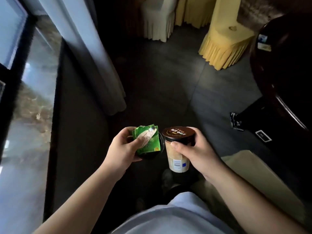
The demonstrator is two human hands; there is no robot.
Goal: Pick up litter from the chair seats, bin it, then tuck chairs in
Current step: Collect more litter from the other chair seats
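Two hands are in view, the left hand (124, 149) and the right hand (196, 150), each holding litter. One green wrapper (148, 141) lies against one dark round container (152, 155) in the left; one lidded cup (177, 149) sits in the right. Three covered chairs stand in the room: one yellow chair (226, 38), one white chair (157, 19) and one beige chair (256, 181). One dark table (283, 65) stands at right, one curtain (94, 56) at left, and one small packet (236, 121) lies on the floor.
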